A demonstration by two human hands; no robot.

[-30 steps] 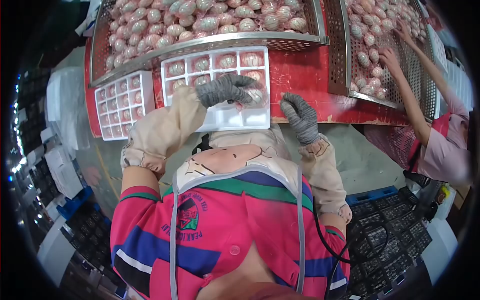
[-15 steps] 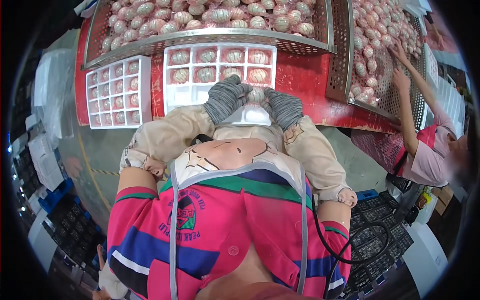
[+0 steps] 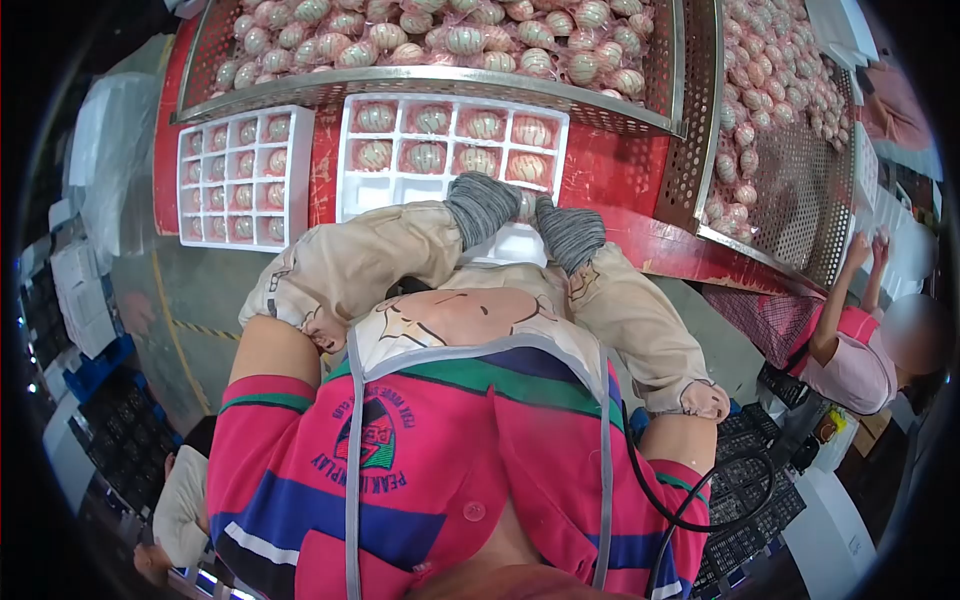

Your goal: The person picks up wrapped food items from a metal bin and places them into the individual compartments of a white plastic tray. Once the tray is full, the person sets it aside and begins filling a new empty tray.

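Note:
My left hand (image 3: 483,208) and my right hand (image 3: 572,235), both in grey knitted gloves, close in from either side on a striped, wrapped egg (image 3: 528,206). This egg sits at the right column of a white foam tray (image 3: 354,150), in its third row; the gloves partly hide it. The fingertips are mostly covered by the backs of the gloves. Above them, the tray's two far rows hold pale striped eggs in clear-pink wrap, such as one wrapped egg (image 3: 476,160). Bare compartments show at the third row's left, beside my left sleeve.
A second foam tray (image 3: 299,180), filled with wrapped eggs, stands left on the red table (image 3: 610,165). Behind is a perforated metal bin (image 3: 430,78) heaped with wrapped eggs. Another metal bin (image 3: 765,215) stands right, near a co-worker (image 3: 850,350). A black cable (image 3: 690,520) hangs at my right side.
The egg between my hands has moved down into the tray's third row and is more covered by the gloves. The co-worker's hands have drawn back from the right bin.

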